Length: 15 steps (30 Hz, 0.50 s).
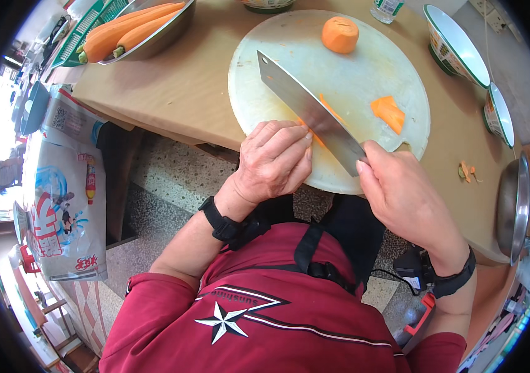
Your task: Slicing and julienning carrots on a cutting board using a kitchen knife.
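Note:
My right hand (398, 191) grips the handle of a broad steel cleaver (309, 112); its blade slants up and left across a round white cutting board (265, 42). Curled beside the blade at the near left of the board, my left hand (276, 156) holds down a carrot piece (317, 140), mostly hidden by the fingers and the blade. A thin carrot strip (332, 109) lies past the cleaver. Flat carrot slices (388, 114) rest on the right of the board. At its far side stands a thick carrot chunk (340, 35) with a cut top.
A metal bowl of whole carrots (132, 30) is at the back left, against a green plastic basket (87, 30). Enamel bowls (461, 44) and a steel basin (514, 210) line the right edge. Carrot scraps (467, 171) lie on the brown tabletop. A plastic bottle (386, 10) stands behind the board.

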Motion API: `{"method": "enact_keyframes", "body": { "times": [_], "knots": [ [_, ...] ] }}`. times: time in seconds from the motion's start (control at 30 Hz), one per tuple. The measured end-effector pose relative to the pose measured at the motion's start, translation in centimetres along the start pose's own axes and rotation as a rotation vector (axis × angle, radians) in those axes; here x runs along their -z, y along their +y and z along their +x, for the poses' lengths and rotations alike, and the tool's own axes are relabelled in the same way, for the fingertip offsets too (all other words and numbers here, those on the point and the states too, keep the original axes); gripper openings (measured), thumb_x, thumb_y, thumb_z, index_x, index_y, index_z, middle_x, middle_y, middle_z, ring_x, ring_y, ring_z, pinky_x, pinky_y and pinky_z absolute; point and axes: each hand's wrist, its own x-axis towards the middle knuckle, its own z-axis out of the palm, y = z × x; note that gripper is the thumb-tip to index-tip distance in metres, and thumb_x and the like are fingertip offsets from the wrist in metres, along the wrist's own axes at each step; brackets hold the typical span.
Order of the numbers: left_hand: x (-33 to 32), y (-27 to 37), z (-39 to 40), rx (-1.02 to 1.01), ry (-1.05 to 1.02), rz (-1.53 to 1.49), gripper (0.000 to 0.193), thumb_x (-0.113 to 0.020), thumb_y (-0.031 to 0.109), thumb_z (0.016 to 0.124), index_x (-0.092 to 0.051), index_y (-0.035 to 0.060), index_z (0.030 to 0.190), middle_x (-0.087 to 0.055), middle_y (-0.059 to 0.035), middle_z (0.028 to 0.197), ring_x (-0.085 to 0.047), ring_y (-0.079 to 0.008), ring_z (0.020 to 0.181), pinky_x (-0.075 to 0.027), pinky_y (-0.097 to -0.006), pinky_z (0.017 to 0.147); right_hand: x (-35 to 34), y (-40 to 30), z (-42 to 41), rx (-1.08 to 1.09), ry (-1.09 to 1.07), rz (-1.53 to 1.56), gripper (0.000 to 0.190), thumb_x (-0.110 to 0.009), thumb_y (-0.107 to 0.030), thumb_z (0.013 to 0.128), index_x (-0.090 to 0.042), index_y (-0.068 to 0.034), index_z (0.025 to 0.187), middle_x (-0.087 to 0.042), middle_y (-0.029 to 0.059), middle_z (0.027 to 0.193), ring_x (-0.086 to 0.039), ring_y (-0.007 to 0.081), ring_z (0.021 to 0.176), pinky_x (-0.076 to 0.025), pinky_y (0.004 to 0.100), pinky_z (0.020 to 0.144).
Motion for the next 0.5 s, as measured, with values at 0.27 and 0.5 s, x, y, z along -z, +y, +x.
{"method": "enact_keyframes", "body": {
  "times": [0.27,0.5],
  "knots": [
    [0.0,0.1,0.2,-0.004,-0.006,-0.001,0.020,-0.070,-0.002,0.069,-0.071,-0.0027,0.088,-0.069,-0.0126,0.091,-0.069,-0.0276,0.084,-0.054,-0.0356,0.074,-1.2,0.5,5.7,0.114,0.043,0.003,0.022,-0.050,-0.013,0.096,-0.049,0.006,0.085,-0.056,0.0293,0.073,-0.056,0.0482,0.073,-0.043,0.0501,0.064],
    [0.1,0.0,0.0,-0.005,0.002,-0.009,0.021,-0.071,-0.001,0.069,-0.071,-0.0016,0.090,-0.069,-0.0122,0.093,-0.068,-0.0278,0.084,-0.054,-0.0356,0.075,-1.8,0.8,6.8,0.120,0.161,-0.007,0.026,-0.050,-0.015,0.097,-0.048,0.006,0.082,-0.054,0.0269,0.068,-0.054,0.0437,0.064,-0.042,0.0471,0.061]
  ]
}}
